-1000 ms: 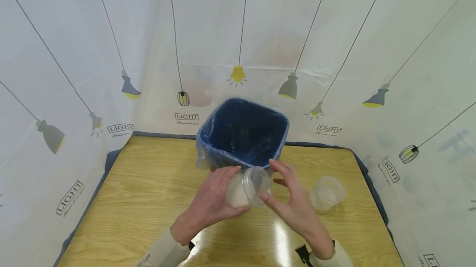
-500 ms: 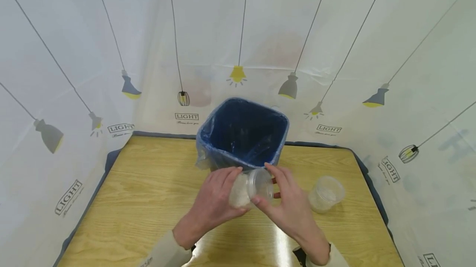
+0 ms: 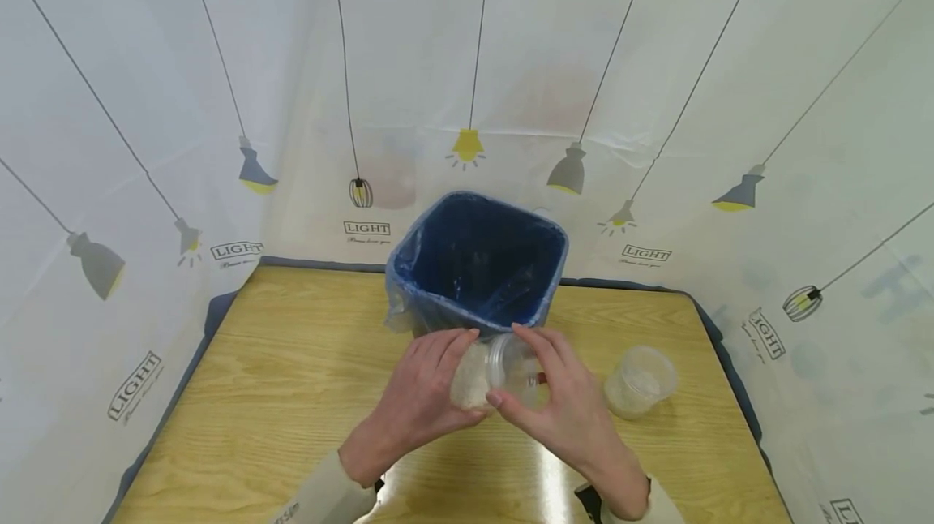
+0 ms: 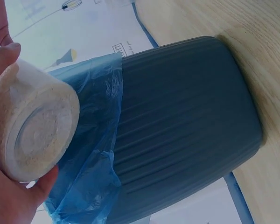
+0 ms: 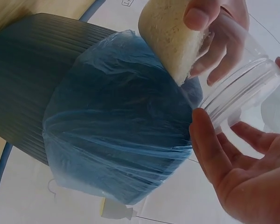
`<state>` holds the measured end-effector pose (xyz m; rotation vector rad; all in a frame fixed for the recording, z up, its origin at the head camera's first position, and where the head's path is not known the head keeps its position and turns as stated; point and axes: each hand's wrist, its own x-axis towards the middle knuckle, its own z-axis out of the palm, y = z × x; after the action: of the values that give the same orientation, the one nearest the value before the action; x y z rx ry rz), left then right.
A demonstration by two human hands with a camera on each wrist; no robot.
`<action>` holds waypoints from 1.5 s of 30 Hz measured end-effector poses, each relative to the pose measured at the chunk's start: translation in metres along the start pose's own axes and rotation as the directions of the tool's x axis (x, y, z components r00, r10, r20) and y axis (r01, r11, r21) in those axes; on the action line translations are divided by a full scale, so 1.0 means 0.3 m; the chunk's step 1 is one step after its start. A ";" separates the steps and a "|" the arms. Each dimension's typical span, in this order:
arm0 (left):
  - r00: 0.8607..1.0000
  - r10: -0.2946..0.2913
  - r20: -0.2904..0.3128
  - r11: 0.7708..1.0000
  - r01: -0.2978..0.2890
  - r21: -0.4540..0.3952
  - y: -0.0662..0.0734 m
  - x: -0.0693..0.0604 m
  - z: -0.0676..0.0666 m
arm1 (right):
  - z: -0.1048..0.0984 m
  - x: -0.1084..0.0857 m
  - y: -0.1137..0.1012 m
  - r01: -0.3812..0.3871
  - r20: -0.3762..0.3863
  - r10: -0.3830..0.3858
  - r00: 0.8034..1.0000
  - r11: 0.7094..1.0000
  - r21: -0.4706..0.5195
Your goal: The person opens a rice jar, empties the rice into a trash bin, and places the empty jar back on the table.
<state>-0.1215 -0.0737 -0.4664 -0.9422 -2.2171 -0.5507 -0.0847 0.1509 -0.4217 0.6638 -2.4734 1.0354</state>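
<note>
A clear plastic jar (image 3: pixel 470 375), part filled with pale, rice-like grains, lies on its side in the air before the bin's front rim. My left hand (image 3: pixel 417 388) grips its body near the base, thumb below and fingers above. Around the ridged, see-through end of the jar (image 5: pixel 242 91), my right hand (image 3: pixel 572 402) curls its thumb and fingertips. Whether that end is a lid or the bare threaded neck is hard to tell. In the left wrist view the jar's round base (image 4: pixel 39 133) faces the camera, with grains pressed against it.
A dark bin (image 4: pixel 186 121) with a blue plastic liner (image 3: pixel 409 297) stands at the back of the wooden table (image 3: pixel 292 394). Right of my hands is a second clear container (image 3: pixel 640 382) with some pale contents. A lamp-patterned sheet (image 3: pixel 409 62) encloses the back and sides.
My right hand has moved slightly left and closer round the jar's ridged end, its thumb now against the ridge. The left hand and jar have shifted only a little.
</note>
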 end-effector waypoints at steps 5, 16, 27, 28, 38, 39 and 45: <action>0.999 -0.014 0.037 0.998 0.016 -0.066 -0.004 -0.002 -0.004 | -0.011 0.002 0.007 0.104 0.026 -0.104 0.994 0.995 -0.007; 0.995 -0.013 0.095 0.991 0.026 -0.131 -0.017 -0.002 -0.006 | -0.047 0.007 0.016 0.211 0.131 -0.210 0.969 0.977 0.009; 0.991 -0.035 0.129 0.982 0.058 -0.177 -0.018 0.000 -0.013 | -0.054 0.023 0.036 0.349 0.117 -0.355 0.927 0.934 0.073; 0.991 -0.036 0.128 0.982 0.059 -0.180 -0.018 0.000 -0.013 | -0.054 0.024 0.036 0.353 0.118 -0.360 0.925 0.932 0.077; 0.989 -0.073 0.130 0.976 0.098 -0.196 -0.020 0.001 -0.017 | -0.057 0.017 0.038 0.256 0.052 -0.261 0.964 0.963 0.090; 0.989 -0.079 0.126 0.975 0.103 -0.195 -0.021 0.000 -0.017 | -0.057 0.016 0.038 0.251 0.026 -0.253 0.967 0.965 0.082; 0.998 -0.058 0.035 0.985 0.063 -0.162 -0.026 -0.004 -0.008 | -0.049 0.013 0.024 0.191 -0.019 -0.190 0.982 0.980 0.056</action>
<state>-0.1258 -0.0809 -0.4665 -0.9738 -2.2599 -0.7608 -0.0895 0.1650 -0.4142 0.8899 -2.3223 1.0366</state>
